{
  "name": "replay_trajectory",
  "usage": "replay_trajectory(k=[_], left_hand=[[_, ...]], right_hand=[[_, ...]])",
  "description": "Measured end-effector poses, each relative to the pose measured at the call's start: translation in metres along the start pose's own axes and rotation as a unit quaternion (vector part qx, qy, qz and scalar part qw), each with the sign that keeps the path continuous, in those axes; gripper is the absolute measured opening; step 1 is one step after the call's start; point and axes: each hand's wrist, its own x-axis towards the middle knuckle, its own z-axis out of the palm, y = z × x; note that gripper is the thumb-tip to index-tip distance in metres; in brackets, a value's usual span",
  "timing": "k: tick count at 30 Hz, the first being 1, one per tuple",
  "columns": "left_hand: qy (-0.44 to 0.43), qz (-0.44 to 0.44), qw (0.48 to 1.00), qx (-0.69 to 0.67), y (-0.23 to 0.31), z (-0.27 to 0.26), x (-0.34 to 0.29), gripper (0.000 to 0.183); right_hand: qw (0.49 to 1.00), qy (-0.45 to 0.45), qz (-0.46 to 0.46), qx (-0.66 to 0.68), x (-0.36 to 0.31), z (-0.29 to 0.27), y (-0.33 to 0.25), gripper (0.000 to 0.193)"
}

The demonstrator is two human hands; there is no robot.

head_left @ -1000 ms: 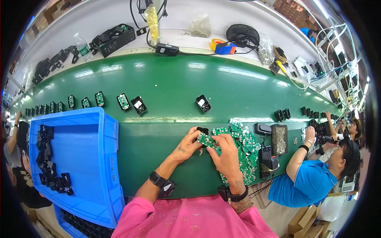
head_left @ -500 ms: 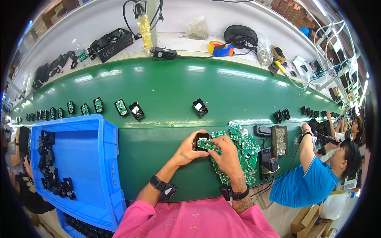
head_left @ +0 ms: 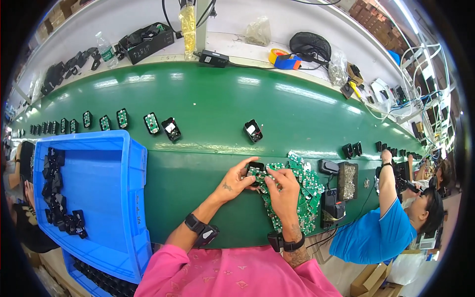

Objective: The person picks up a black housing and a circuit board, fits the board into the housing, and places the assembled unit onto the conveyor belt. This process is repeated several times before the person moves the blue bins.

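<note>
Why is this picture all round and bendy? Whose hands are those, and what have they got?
There's no robot here: these are a person's own bare hands. A wide camera on that person's head looks down, and its lens makes straight edges curve.

The left hand holds a small black case. The right hand has its fingers on a green board at the case's opening.

On the green table, a pile of boards lies near the right hand. Farther back sit more cases, some with boards inside. The big blue bin on the left has black parts in it. The person in blue on the right is someone else.
</note>
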Motion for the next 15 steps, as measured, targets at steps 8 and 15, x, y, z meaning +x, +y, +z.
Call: replay_trajectory(k=[8, 15], left_hand=[[-0.023, 0.004, 0.999, 0.038, -0.007, 0.002, 0.0, 0.057], [0.053, 0.058, 0.997, 0.018, -0.01, 0.009, 0.0, 0.05]], right_hand=[[0.967, -0.065, 0.127, 0.212, 0.002, 0.016, -0.002, 0.016], [0.999, -0.037, 0.018, 0.014, 0.002, 0.014, -0.006, 0.009]])
